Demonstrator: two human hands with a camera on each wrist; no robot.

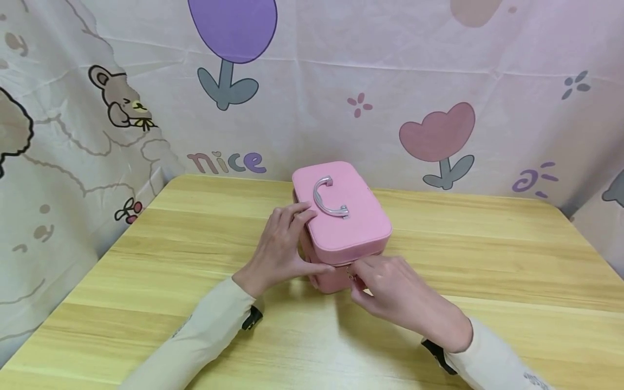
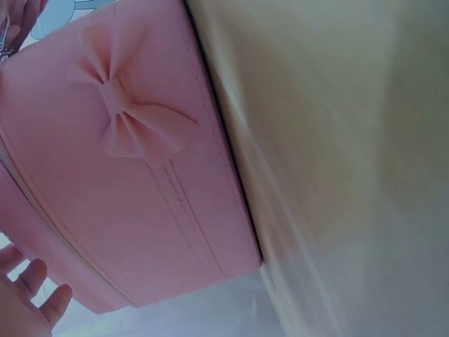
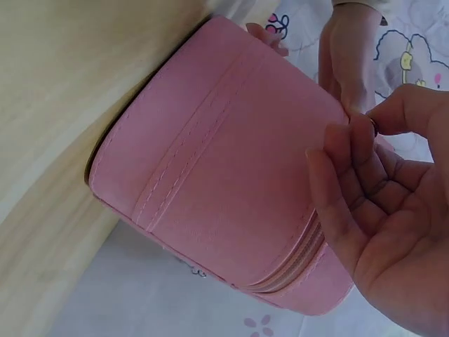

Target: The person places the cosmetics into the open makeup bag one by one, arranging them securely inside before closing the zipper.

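Note:
A pink vanity case (image 1: 348,233) stands on the table, its lid down and a silver handle (image 1: 319,200) on top. A bow (image 2: 116,102) decorates one side in the left wrist view. My left hand (image 1: 278,246) rests on the case, fingers over the lid's edge and thumb stretched along the side by the zipper. At the near corner, my right hand (image 1: 390,284) pinches the metal zipper pull (image 1: 350,273) between thumb and forefinger. In the right wrist view, the zipper (image 3: 295,260) runs round the case below the lid; the pull is mostly hidden by the fingertips.
The case sits on a wooden table (image 1: 487,254). A printed cloth (image 1: 322,119) with flowers and bears hangs behind the table and along its left side. Black straps show at both wrists, under pale sleeves (image 1: 205,325).

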